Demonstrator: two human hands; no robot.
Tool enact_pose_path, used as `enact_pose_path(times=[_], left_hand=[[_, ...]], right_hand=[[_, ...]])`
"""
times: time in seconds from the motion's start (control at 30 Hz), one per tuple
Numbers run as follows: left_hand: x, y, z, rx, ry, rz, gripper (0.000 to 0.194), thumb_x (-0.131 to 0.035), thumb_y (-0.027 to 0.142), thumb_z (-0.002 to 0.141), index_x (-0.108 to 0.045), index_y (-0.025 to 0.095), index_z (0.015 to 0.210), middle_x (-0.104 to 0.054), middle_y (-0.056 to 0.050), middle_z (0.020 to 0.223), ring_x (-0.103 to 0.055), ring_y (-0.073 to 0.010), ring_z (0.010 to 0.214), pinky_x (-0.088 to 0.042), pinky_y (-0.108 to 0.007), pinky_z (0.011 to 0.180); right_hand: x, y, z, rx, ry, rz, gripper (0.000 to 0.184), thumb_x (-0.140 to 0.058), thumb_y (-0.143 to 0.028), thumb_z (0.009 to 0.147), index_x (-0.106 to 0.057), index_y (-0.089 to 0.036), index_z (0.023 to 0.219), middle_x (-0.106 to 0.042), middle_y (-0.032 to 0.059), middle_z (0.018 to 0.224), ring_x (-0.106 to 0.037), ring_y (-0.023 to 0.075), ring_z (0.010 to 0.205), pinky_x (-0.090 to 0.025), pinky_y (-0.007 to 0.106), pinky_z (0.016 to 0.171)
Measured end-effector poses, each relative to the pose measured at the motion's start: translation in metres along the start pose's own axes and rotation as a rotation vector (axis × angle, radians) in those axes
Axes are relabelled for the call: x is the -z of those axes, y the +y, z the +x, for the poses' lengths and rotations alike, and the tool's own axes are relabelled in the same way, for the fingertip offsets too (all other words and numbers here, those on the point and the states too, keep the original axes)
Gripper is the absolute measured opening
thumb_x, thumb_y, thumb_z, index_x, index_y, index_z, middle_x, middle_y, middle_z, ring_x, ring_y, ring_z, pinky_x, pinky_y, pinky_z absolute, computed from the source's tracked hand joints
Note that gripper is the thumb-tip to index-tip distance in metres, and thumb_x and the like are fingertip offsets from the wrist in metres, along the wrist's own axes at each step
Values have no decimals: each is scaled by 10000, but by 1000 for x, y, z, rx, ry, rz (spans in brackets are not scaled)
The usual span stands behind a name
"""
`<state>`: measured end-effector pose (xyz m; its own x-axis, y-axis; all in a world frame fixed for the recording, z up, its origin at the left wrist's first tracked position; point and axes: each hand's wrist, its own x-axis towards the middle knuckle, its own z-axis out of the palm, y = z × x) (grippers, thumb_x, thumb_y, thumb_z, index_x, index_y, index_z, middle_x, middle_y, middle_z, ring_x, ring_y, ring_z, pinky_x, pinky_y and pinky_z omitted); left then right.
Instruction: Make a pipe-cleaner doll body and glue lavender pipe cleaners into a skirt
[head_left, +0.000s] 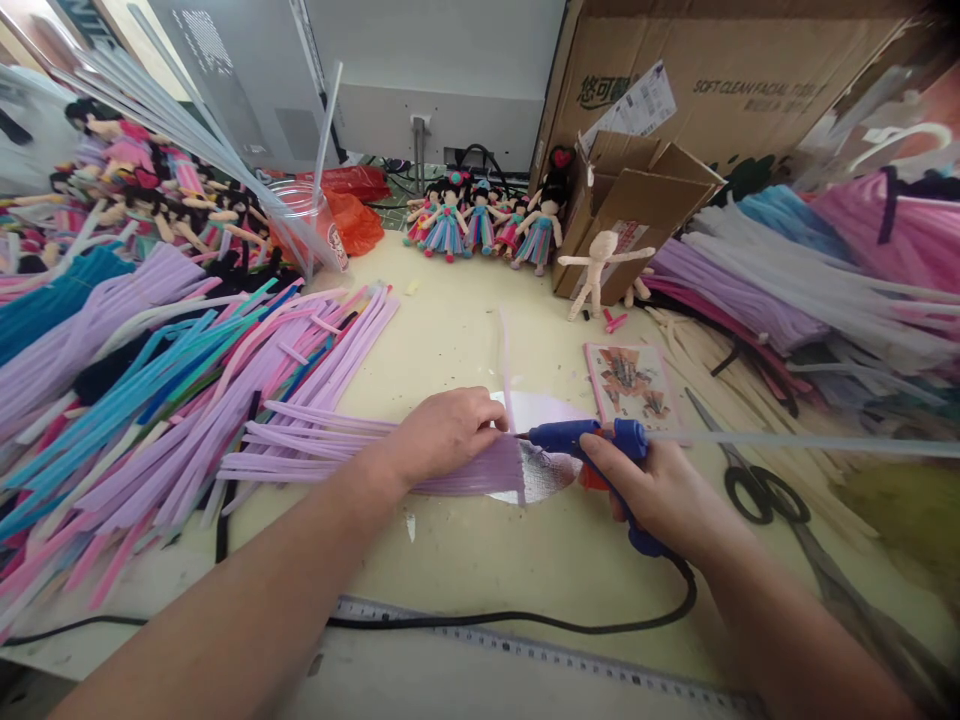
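Note:
My right hand (660, 490) is wrapped round a blue hot glue gun (577, 436), with a long clear glue stick (810, 442) running out of its back. The gun's nozzle meets the right ends of a row of lilac pipe cleaners (480, 475) laid side by side. My left hand (450, 430) rests on that row, thumb and fingers closed together at the upper edge near the nozzle. Under the row's right end lies a silvery sheet (551, 478). A single lilac pipe cleaner (505, 350) stretches away from the row towards the back.
Loose coloured pipe cleaners (172, 400) heap up on the left. Several finished dolls (480, 220) stand at the back, beside a small cardboard box (637, 210) and a bare doll body (598, 270). Scissors (757, 490) lie right; a black cord (510, 622) and tape measure (555, 655) cross the front.

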<state>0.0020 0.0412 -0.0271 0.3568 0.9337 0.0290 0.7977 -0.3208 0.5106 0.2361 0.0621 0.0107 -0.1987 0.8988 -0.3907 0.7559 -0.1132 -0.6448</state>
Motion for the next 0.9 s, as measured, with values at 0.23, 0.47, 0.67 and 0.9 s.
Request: enact_pose_path(times=[0.23,0.47,0.67,0.9], left_hand=[[0,2,1,23,-12,17,178,-552,196,894,-722,229,932,-624,-12,911,-590,-159,900,-443,-275,819],[-3,0,0,8,10,20,167,-553,195,894,-716,229,901,-622,-9,903,-585,-153,892,-441,-261,805],[-3,1,1,21,1,19,170,-541,211,901,-710,227,896,-620,-14,901,-584,-158,894,-445,-263,811],[-2,2,1,5,6,24,158,-542,192,888,-697,219,895,-629,-20,907,-583,-161,894,-452,-270,820]], right_hand=[[0,0,-1,-2,2,-1,458,-488,-574,830,-531,-206,560,-533,-17,394,-480,103,366,-394,226,383],[3,0,-1,11,0,29,446,-478,-577,821,-531,-211,571,-534,-28,394,-471,98,361,-383,213,369],[1,-7,-6,24,47,59,436,-500,-541,829,-527,-208,549,-498,-37,381,-447,90,363,-373,214,379],[0,-9,-6,14,46,38,430,-508,-512,836,-524,-207,533,-514,-31,401,-464,93,358,-380,226,383]])
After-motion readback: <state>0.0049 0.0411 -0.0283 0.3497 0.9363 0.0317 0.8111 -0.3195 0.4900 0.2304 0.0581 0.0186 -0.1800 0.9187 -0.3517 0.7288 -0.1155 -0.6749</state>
